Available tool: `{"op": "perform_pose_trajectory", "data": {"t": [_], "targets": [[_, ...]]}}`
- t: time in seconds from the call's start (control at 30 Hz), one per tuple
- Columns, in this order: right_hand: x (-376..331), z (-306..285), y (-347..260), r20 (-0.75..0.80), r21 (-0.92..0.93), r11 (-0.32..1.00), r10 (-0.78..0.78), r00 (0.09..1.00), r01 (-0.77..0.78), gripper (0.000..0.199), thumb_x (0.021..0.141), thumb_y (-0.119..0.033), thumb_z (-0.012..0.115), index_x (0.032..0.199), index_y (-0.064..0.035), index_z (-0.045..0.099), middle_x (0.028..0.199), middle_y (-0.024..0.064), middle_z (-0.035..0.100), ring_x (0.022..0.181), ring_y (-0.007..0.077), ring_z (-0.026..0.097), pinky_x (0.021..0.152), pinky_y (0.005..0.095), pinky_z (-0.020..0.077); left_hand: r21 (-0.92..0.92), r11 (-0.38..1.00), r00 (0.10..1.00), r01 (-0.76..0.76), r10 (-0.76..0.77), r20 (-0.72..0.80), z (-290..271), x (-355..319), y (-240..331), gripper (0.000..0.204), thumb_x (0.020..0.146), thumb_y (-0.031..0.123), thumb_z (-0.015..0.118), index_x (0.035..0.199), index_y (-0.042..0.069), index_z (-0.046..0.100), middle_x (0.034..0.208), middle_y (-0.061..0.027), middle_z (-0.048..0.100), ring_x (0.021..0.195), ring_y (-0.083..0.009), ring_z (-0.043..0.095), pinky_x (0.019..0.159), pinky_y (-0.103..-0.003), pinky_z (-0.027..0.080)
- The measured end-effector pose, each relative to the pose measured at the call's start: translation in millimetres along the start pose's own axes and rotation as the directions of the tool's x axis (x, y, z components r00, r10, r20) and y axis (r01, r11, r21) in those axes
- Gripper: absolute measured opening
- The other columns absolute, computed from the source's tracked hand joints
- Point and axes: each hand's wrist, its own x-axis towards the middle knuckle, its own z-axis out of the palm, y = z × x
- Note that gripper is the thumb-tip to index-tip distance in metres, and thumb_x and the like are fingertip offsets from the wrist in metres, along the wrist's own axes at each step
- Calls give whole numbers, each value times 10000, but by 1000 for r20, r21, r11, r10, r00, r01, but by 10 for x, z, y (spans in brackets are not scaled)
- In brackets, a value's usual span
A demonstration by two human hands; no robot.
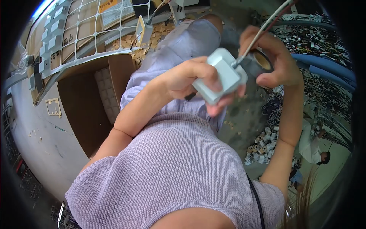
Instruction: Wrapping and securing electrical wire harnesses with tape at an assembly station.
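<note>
A pale grey square housing with rounded corners sits tilted in my left hand, thumb on its face and fingers beneath. Its cable, one white and one dark red wire, leaves the upper right edge and runs up past my right fingers. My right hand curls round a roll of black tape with a tan core, close beside the housing. Motion blurs the right fingertips, and they partly hide the cable.
A white grid rack and an open cardboard box stand at left. Small tan pieces lie behind my leg. Grey housings are heaped on the floor at right, near cable bundles and a blue bar. Another person is at far right.
</note>
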Motion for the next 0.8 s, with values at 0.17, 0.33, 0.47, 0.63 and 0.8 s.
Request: {"op": "perform_pose_trajectory", "data": {"t": [0.17, 0.33, 0.47, 0.63, 0.8], "targets": [[-145, 486, -332, -174, 661, 729, 380, 908, -179, 898, 843, -753, 363, 1115, 77, 571, 1005, 90, 617, 853, 134, 598, 775, 246, 455, 796, 601, 756, -76, 555, -347, 50, 46, -96, 326, 743, 198, 639, 969, -27, 574, 826, -79, 608, 740, -153, 586, 604, -259, 506], [-108, 385, -185, -462, 153, 972, 232, 856, -181, 978, 629, -531, 798, 1359, -6, 412, 1270, 104, 518, 1119, 179, 526, 890, 281, 420, 350, 937, 900, 19, 137, -415, 186, 57, -14, 501, 864, 473, 570, 1003, -8, 586, 861, -123, 629, 665, -179, 607, 577, -297, 544], [105, 186, -61, -48, -30, 997, -72, 996, 70, 1125, 514, -442, 865, 1423, -36, 342, 1370, 101, 435, 1256, 213, 435, 994, 339, 365, 15, 991, 991, 130, -129, -31, 113, 61, -20, 674, 900, 594, 434, 1021, -52, 581, 877, -166, 640, 612, -198, 600, 524, -327, 557], [114, 45, -179, 16, -124, 992, -27, 1000, 29, 360, 659, -86, 734, 1000, -36, 629, 1008, 40, 548, 963, 133, 542, 867, 273, 424, -100, 994, 994, 47, -37, 107, 79, 25, 18, 604, 931, 519, 412, 1012, -53, 588, 903, -157, 625, 572, -208, 586, 469, -307, 517], [-150, 282, -322, -301, 87, 929, 370, 879, -361, 390, 737, -177, 723, 1059, -4, 589, 986, 58, 577, 840, 133, 570, 766, 252, 449, 918, 394, 675, 39, 667, -315, 56, -12, 20, 437, 842, 333, 654, 1192, 90, 556, 965, -141, 617, 875, -254, 609, 717, -372, 507]]}}
